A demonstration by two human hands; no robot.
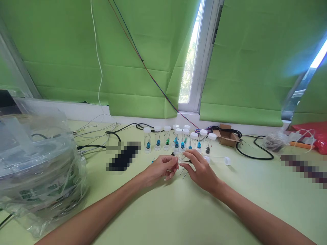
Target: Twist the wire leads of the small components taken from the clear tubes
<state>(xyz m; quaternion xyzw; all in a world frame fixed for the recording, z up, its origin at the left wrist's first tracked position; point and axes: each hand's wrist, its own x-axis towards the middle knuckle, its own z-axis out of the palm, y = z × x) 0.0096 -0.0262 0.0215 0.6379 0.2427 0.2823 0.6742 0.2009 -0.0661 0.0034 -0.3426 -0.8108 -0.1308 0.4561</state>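
My left hand (165, 166) is closed, thumb and fingertips pinched on something small and clear that I cannot make out. From the other side, my right hand (200, 170) pinches at the same spot, its fingertips almost touching the left ones. A thin dark rod shows between the hands, and two thin metal rods (185, 175) lie just below on the table. Behind the hands stand several clear tubes (157, 136) with white caps, holding blue, green or dark pieces on thin stems. Another clear tube (217, 160) lies on its side beyond my right hand.
A plastic-wrapped stack of reels (48, 170) takes up the left. A small open cardboard box (228, 136) sits behind the tubes at right. Black cables (255, 157) curl along the back, and a red bag (320, 136) lies far right. Green blinds (143, 81) hang behind.
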